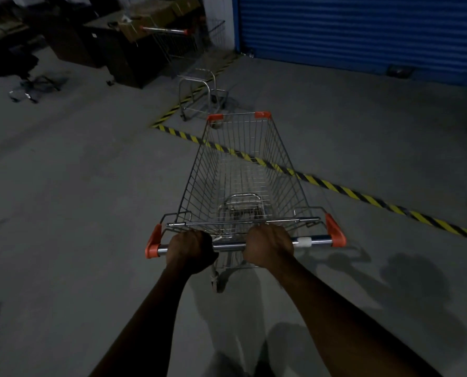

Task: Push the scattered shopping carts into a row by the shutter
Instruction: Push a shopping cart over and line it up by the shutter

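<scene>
Both grips are wrapped tight round the chrome push bar (pixel 228 245) of the wire-mesh shopping cart with orange corner caps (pixel 240 170): my left hand (pixel 191 248) sits close to the bar's left end, my right hand (pixel 269 246) near its middle, so the hold is off-centre to the left. From the head view, the cart's long axis runs straight away from my hands, nose pointing ahead and slightly left, and its basket already straddles the yellow-and-black striped floor tape (pixel 322 182). The blue corrugated roller shutter (pixel 363 31) lies ahead and to the right, well apart from the nose. Just beyond the nose stands a low bare chrome trolley frame (pixel 199 93); a second wire cart with a red-ended handle (pixel 169 36) is parked by the shutter's left edge, though the gloom makes its outline uncertain. I judge the next push must swing the nose rightward.
</scene>
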Demonstrator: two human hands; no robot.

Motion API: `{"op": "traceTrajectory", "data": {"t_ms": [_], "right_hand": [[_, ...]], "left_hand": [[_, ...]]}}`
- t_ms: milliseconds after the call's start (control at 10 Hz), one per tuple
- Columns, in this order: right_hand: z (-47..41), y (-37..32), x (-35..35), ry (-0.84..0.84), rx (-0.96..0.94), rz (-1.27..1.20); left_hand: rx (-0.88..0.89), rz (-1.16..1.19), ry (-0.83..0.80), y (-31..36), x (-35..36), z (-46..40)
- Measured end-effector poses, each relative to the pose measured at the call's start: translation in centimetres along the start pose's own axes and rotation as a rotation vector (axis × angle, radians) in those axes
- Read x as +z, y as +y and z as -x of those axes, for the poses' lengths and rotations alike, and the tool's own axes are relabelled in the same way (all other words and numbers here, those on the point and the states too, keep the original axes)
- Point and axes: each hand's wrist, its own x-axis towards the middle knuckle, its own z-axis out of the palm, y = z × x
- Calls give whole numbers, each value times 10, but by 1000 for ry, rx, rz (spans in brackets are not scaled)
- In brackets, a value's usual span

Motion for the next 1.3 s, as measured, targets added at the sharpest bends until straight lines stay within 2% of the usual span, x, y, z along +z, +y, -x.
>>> {"op": "traceTrajectory", "data": {"t_ms": [200, 400, 600, 800, 900, 1000, 1100, 1200, 1300], "right_hand": [[-116, 18, -18, 53, 14, 22], [-246, 23, -48, 31, 103, 32], [-364, 31, -76, -47, 186, 42], [-456, 38, -94, -10, 192, 52], [-492, 39, -99, 13, 206, 52], [-561, 42, -107, 31, 218, 50], [-603, 44, -116, 32, 249, 29], [-670, 48, -130, 63, 248, 34], [-714, 49, -140, 41, 268, 13]], "left_hand": [[49, -38, 228, -43, 27, -114], [108, -10, 285, -105, 56, -244], [137, 81, 105, -154, 57, -360], [136, 104, -90, -194, 56, -455], [144, 65, -130, -207, 48, -490], [49, 91, -222, -235, 41, -564], [11, 70, -262, -255, 45, -598], [202, 75, -66, -291, 71, -672], [175, 101, -118, -310, 81, -713]]}}
